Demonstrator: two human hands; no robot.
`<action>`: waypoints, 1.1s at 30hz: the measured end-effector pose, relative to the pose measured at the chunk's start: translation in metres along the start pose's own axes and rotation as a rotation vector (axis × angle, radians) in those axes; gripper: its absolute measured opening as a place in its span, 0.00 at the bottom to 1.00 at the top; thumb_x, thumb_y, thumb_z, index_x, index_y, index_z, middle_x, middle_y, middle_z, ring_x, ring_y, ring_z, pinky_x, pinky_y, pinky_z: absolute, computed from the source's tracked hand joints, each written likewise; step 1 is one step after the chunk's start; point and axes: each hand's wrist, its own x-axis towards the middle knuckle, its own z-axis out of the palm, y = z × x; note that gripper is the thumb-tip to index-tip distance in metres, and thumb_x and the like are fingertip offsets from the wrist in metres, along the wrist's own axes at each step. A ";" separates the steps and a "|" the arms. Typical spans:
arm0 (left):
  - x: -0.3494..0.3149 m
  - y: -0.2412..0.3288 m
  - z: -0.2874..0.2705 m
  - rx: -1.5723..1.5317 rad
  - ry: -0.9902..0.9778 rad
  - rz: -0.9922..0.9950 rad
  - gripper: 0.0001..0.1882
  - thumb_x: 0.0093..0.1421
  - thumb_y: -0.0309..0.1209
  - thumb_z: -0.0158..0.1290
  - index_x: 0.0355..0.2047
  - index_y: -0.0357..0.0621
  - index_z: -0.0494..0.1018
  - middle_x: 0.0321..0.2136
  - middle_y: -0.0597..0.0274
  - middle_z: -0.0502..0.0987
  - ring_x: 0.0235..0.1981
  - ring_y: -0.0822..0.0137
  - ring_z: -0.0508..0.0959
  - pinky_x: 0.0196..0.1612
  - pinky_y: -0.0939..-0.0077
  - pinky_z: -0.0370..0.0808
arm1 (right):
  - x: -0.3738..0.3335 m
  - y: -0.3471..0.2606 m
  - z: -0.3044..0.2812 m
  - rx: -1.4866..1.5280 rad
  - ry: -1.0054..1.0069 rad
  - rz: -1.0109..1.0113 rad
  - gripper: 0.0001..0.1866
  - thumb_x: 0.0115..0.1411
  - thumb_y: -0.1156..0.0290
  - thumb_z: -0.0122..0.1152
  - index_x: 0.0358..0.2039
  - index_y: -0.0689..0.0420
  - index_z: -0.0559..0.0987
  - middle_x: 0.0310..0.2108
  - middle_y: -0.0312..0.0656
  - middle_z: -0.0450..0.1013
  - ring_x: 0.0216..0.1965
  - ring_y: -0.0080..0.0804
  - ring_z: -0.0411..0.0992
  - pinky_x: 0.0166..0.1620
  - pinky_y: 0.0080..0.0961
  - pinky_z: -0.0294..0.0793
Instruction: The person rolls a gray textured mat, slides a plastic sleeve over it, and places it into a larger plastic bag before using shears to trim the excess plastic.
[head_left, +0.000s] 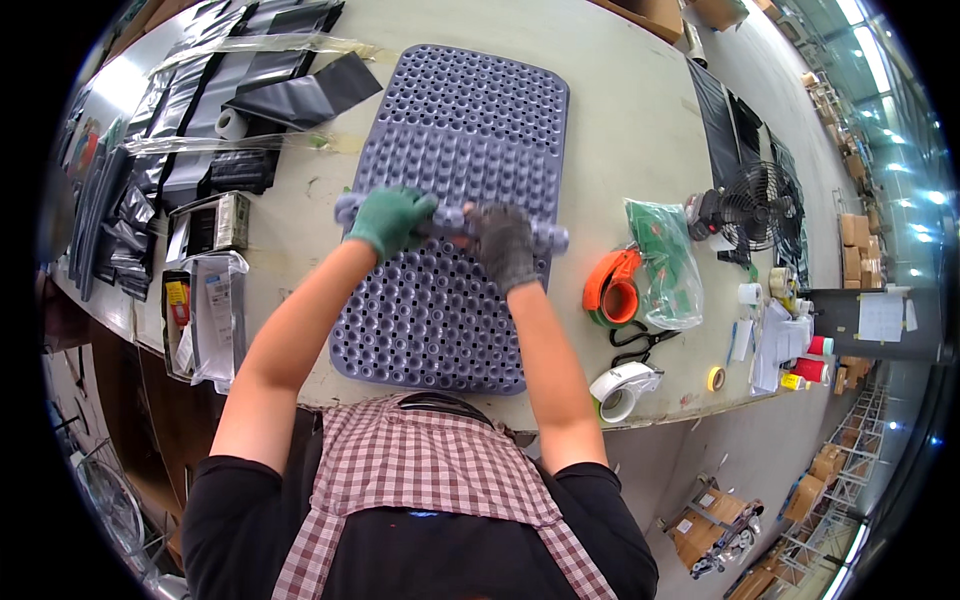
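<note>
Both hands [395, 220] [503, 245] clamp their grip on a bumpy roll [449, 220]; a clear bag [682, 308] holds green material [656, 243].

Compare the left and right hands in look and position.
The left hand wears a green glove; the right hand wears a dark grey glove. Skin shows at the right hand's fingertips; the left hand's look covered. The left hand is toward the left end of the bumpy roll, the right hand toward its right. Both grip it.

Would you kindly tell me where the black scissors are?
In the head view, the scissors lie right of the mat, between the orange ring-shaped object and white tape roll.
</note>
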 end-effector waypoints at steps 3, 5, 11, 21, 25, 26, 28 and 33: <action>-0.069 0.045 0.002 -0.050 -0.028 0.020 0.28 0.40 0.45 0.67 0.40 0.56 0.68 0.29 0.63 0.75 0.31 0.58 0.76 0.34 0.60 0.71 | -0.090 -0.031 0.011 -0.008 0.063 -0.012 0.24 0.54 0.42 0.57 0.41 0.47 0.76 0.41 0.45 0.70 0.44 0.43 0.68 0.38 0.42 0.72; -0.122 0.075 0.000 -0.052 -0.120 0.030 0.30 0.37 0.44 0.67 0.42 0.57 0.68 0.31 0.64 0.75 0.33 0.59 0.76 0.34 0.59 0.71 | -0.137 -0.066 0.000 0.063 -0.272 0.030 0.24 0.55 0.42 0.55 0.41 0.48 0.75 0.40 0.45 0.68 0.44 0.42 0.66 0.41 0.41 0.70; -0.167 0.118 0.017 -0.078 0.130 -0.187 0.34 0.40 0.43 0.63 0.49 0.53 0.66 0.48 0.56 0.66 0.51 0.54 0.67 0.59 0.50 0.59 | -0.136 -0.078 0.006 0.127 0.167 -0.013 0.20 0.57 0.50 0.55 0.40 0.53 0.74 0.37 0.44 0.68 0.42 0.42 0.66 0.48 0.38 0.64; -0.066 0.069 0.033 -0.105 0.206 -0.213 0.12 0.53 0.37 0.52 0.38 0.52 0.69 0.40 0.62 0.70 0.42 0.58 0.70 0.48 0.58 0.67 | -0.089 -0.067 -0.002 0.085 0.238 -0.168 0.25 0.53 0.61 0.60 0.50 0.56 0.69 0.41 0.44 0.70 0.44 0.41 0.68 0.50 0.40 0.64; -0.097 0.088 0.034 -0.188 0.528 0.208 0.15 0.49 0.38 0.55 0.38 0.54 0.71 0.39 0.63 0.72 0.41 0.59 0.72 0.43 0.62 0.70 | -0.076 -0.047 0.014 0.042 -0.112 -0.092 0.37 0.49 0.54 0.64 0.58 0.53 0.64 0.42 0.44 0.70 0.46 0.41 0.68 0.53 0.42 0.63; -0.116 0.095 0.030 -0.196 0.319 0.309 0.17 0.48 0.39 0.56 0.39 0.55 0.71 0.41 0.63 0.72 0.42 0.58 0.72 0.43 0.62 0.70 | -0.074 -0.045 0.014 0.053 -0.018 -0.127 0.39 0.46 0.54 0.67 0.58 0.50 0.66 0.42 0.43 0.71 0.44 0.42 0.69 0.50 0.42 0.65; -0.156 0.104 0.032 -0.168 -0.106 0.335 0.25 0.42 0.44 0.59 0.44 0.57 0.72 0.49 0.57 0.70 0.47 0.54 0.71 0.48 0.57 0.68 | -0.072 -0.044 0.009 0.077 -0.041 -0.135 0.38 0.45 0.56 0.68 0.58 0.48 0.66 0.40 0.42 0.71 0.43 0.41 0.70 0.49 0.41 0.66; -0.189 0.109 0.039 -0.140 -0.079 0.154 0.33 0.43 0.41 0.61 0.53 0.62 0.69 0.55 0.56 0.66 0.56 0.53 0.67 0.59 0.54 0.62 | -0.075 -0.047 0.008 0.050 -0.048 -0.150 0.35 0.46 0.59 0.68 0.57 0.42 0.68 0.38 0.42 0.70 0.40 0.40 0.70 0.45 0.40 0.67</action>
